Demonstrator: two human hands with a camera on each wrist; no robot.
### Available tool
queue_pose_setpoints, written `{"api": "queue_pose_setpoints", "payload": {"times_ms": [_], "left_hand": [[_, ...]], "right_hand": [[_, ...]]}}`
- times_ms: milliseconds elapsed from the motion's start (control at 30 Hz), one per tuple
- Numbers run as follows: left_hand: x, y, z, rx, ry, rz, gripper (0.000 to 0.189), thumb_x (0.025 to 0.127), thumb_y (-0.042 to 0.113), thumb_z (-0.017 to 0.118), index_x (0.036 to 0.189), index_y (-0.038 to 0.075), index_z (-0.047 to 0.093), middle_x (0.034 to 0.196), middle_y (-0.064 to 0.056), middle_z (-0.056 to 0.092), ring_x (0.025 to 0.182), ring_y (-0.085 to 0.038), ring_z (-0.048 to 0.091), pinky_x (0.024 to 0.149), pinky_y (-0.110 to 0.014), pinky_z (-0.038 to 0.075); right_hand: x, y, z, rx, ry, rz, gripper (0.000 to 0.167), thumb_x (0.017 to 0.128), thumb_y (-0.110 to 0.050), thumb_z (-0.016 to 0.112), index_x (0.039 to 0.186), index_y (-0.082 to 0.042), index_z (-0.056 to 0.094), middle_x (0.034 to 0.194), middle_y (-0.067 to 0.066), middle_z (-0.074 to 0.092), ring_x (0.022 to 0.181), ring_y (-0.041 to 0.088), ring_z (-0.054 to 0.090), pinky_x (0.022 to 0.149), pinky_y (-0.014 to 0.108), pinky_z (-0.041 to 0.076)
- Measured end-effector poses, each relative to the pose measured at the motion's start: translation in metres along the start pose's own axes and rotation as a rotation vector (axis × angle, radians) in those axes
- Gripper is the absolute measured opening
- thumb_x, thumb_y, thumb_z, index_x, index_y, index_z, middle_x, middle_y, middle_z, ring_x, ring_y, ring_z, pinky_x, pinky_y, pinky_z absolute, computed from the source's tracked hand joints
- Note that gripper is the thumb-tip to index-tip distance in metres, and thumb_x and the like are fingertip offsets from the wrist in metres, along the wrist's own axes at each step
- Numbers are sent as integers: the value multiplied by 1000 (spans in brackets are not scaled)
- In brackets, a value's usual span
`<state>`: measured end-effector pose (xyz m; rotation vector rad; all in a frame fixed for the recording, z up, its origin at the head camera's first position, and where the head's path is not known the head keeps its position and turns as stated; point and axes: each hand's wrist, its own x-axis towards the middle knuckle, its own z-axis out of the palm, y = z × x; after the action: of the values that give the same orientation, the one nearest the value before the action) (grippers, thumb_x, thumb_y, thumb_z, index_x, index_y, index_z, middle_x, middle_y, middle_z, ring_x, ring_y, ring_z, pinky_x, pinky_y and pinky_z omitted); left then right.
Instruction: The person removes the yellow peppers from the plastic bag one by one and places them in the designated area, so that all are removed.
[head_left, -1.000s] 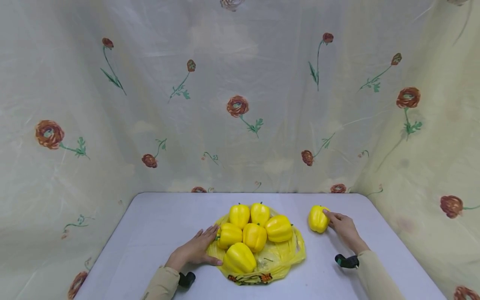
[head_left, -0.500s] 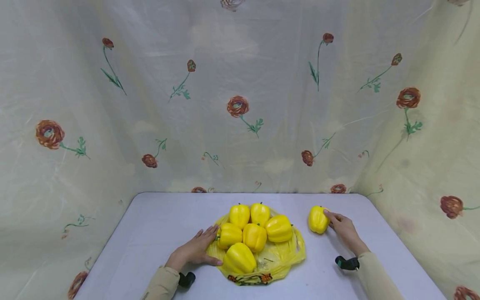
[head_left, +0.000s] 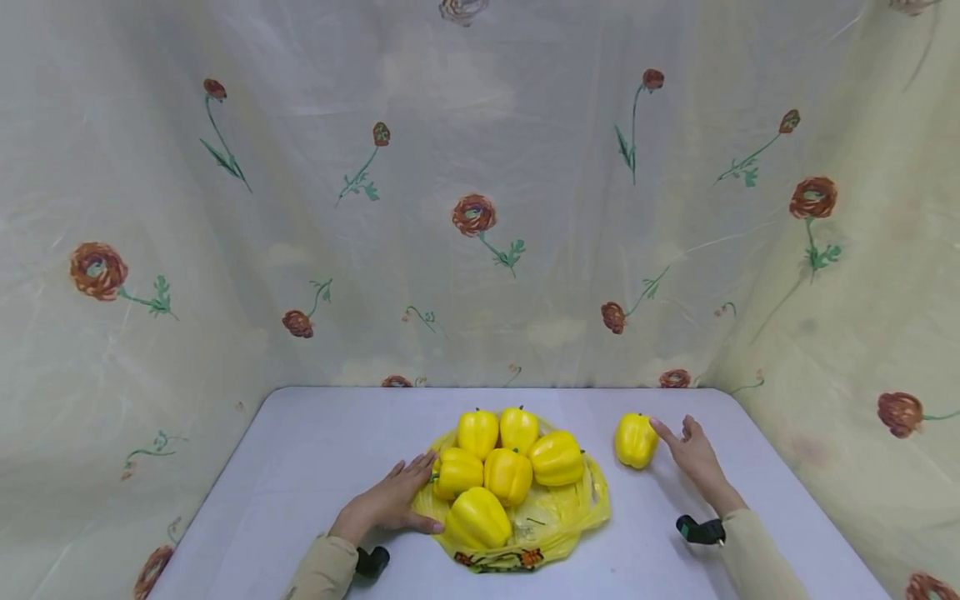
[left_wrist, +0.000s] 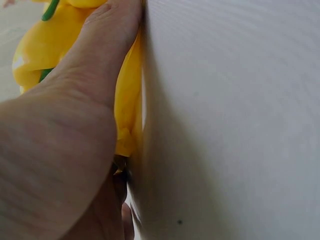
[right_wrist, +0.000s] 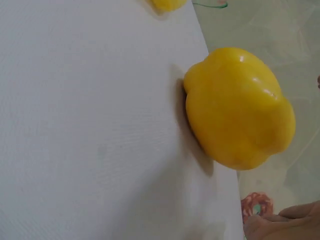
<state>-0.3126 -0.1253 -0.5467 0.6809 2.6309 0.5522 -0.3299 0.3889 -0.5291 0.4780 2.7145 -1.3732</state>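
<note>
In the head view, a yellow plastic bag (head_left: 562,515) lies flattened on the table with several yellow bell peppers (head_left: 508,477) grouped on it. My left hand (head_left: 388,502) rests at the bag's left edge, fingers extended, beside the peppers. The left wrist view shows the thumb (left_wrist: 95,65) along the yellow plastic; the other fingers are mostly hidden. A lone bell pepper (head_left: 635,442) stands to the right of the bag. My right hand (head_left: 699,462) is just right of it, thumb and fingers spread, holding nothing. A gap separates this pepper (right_wrist: 237,110) from the hand in the right wrist view.
The white table (head_left: 322,433) has its far edge against a flower-printed curtain (head_left: 480,283), which also hangs along both sides. A black device (head_left: 701,529) is strapped at the right wrist and another (head_left: 372,562) at the left.
My right hand has let go of the lone bell pepper and moved slightly right, its fingers spreading. The pepper stays in place. My left hand has not moved.
</note>
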Motion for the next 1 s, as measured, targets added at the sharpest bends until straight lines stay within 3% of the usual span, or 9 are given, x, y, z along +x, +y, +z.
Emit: {"api": "queue_pose_setpoints", "payload": {"times_ms": [467, 1000], "left_hand": [[-1, 0, 2, 11, 0, 4, 116, 71, 70, 68, 155, 9, 16, 163, -8, 13, 151, -27, 13, 124, -51, 8], [2, 0, 2, 12, 1, -24, 119, 69, 72, 68, 155, 10, 16, 163, -6, 13, 151, -25, 12, 124, -49, 7]], "right_hand": [[-24, -15, 2, 89, 24, -21, 123, 82, -74, 52, 150, -1, -20, 158, 26, -13, 145, 48, 1, 117, 61, 15], [-51, -45, 0, 122, 25, -218, 109, 89, -46, 67, 154, -4, -10, 160, 25, -4, 148, 42, 3, 120, 56, 16]]}}
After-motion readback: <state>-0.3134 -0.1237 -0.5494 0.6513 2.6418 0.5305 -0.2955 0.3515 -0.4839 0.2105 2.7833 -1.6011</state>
